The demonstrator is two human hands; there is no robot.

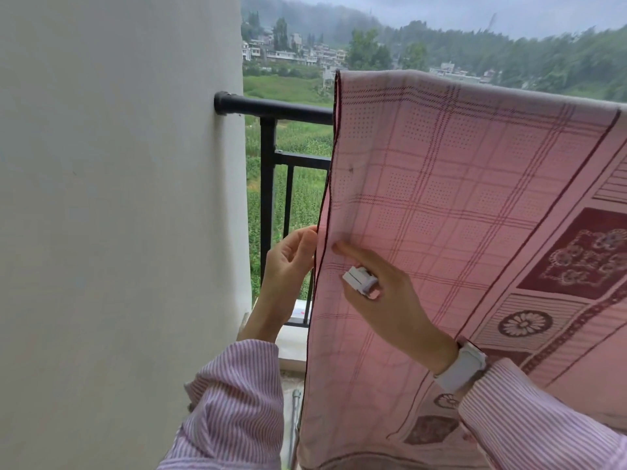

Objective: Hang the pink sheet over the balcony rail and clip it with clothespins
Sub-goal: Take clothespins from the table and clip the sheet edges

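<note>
The pink sheet [458, 205], checked with dark red patterned borders, hangs draped over the black balcony rail [281, 108] and covers most of it to the right. My left hand [291, 262] pinches the sheet's dark-hemmed left edge about halfway down. My right hand [380, 296] lies on the front of the sheet just right of that edge, index finger stretched out along the cloth, the other fingers curled round a white clothespin [360, 280].
A white wall [118, 215] stands close on the left, where the rail is fixed. Black vertical bars [268, 198] run below the rail. A pale ledge [291, 344] lies at the foot of the railing. Fields and houses lie beyond.
</note>
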